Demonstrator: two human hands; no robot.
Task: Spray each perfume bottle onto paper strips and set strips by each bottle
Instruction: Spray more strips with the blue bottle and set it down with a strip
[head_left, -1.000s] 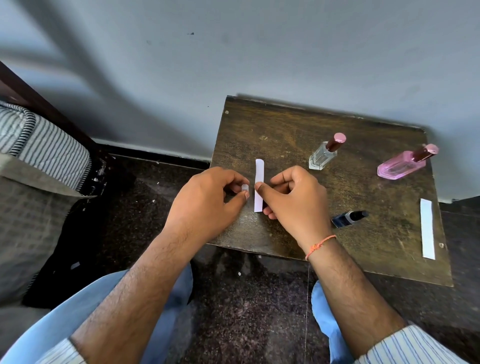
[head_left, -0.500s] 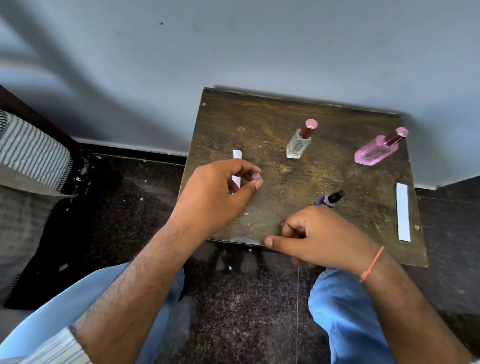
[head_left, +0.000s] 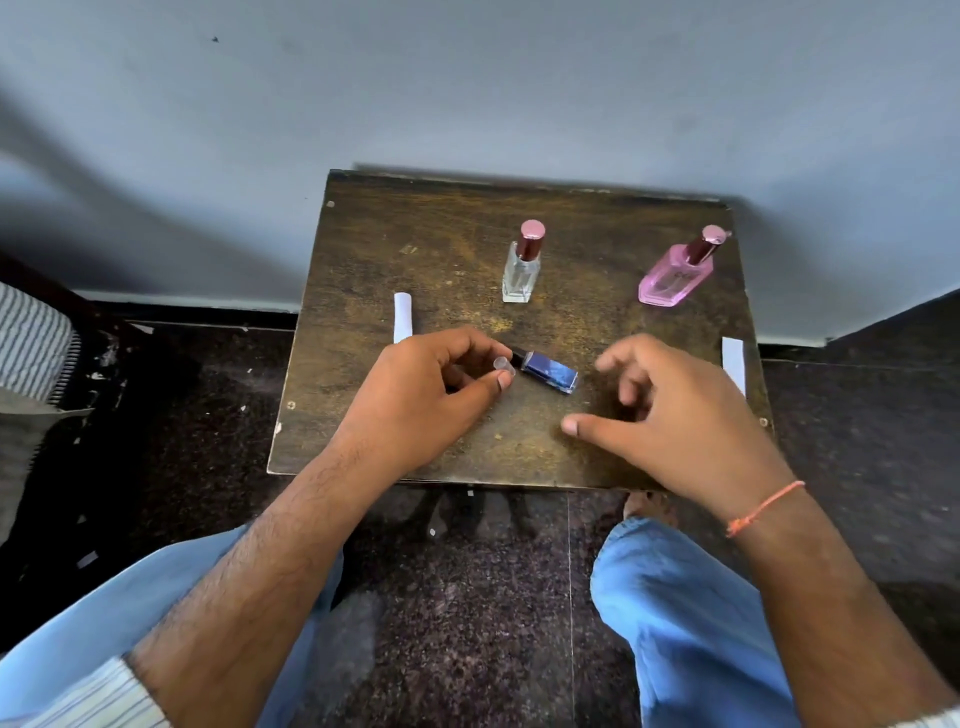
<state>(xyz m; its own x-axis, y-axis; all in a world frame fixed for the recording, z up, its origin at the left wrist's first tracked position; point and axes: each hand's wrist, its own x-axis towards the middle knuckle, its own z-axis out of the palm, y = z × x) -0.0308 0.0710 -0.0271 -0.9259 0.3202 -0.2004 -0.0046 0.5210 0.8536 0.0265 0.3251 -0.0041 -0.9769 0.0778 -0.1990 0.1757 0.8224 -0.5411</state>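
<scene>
here the wooden surface (head_left: 447, 249) carries everything, pushed up against a pale wall. at the far right stands the pink bottle (head_left: 673, 278), leaning a little, with a paper strip (head_left: 733, 359) near it at the right edge. the clear bottle (head_left: 521, 270) stands upright in the middle, capped. a second strip (head_left: 402, 316) lies to the left, its near end hidden behind the left hand (head_left: 421, 395). that hand pinches a small clear cap (head_left: 504, 365) between thumb and forefinger, just beside the nozzle of the blue bottle (head_left: 545, 370), which lies on its side between both hands. the right hand (head_left: 670, 410) hovers spread and empty, holding nothing.

the step in hand looks like recapping the blue bottle, or else readying it to spray; i cannot tell which. next, the right hand probably needs to steady the small bottle so the cap can meet the nozzle squarely.
</scene>
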